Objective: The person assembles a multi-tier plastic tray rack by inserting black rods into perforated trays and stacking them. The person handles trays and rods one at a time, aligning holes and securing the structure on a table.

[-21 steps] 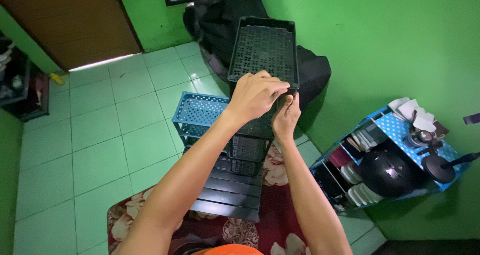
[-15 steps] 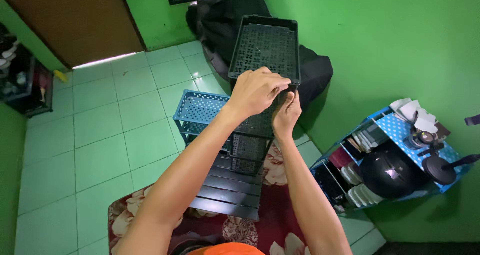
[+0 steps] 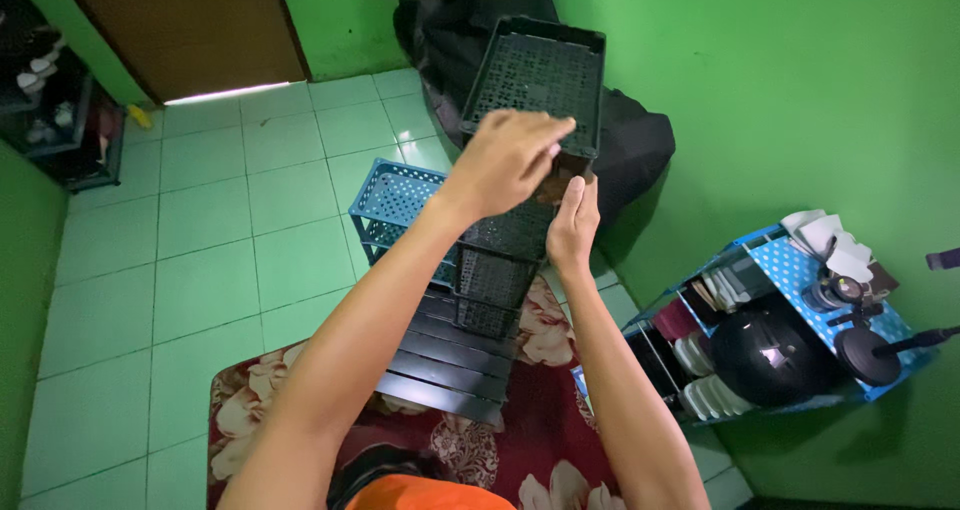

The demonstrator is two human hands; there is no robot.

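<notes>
left hand (image 3: 505,160) moved forward since prior frames, fingers curled over near rim of black perforated plastic tray (image 3: 540,75) topping stacked black rack (image 3: 495,265). right hand (image 3: 572,220) flat against rack's side, fingers extended. blue perforated plastic crate (image 3: 395,200) on floor beside.

Two bare hands are up, the left hand (image 3: 505,160) and the right hand (image 3: 572,220), at one black perforated plastic tray (image 3: 540,75) that tops a stack of at least three black mesh baskets (image 3: 495,270). On the floor lie one blue perforated basket (image 3: 392,198), one black slatted panel (image 3: 440,355) and one red floral rug (image 3: 260,410), with one black bag (image 3: 640,140) slumped against the wall. One blue dish rack (image 3: 790,270) stands at the right, carrying one black wok (image 3: 770,355), one black frying pan (image 3: 868,355) and two stacks of white plates (image 3: 712,395), and one brown door (image 3: 190,20) closes the room.
</notes>
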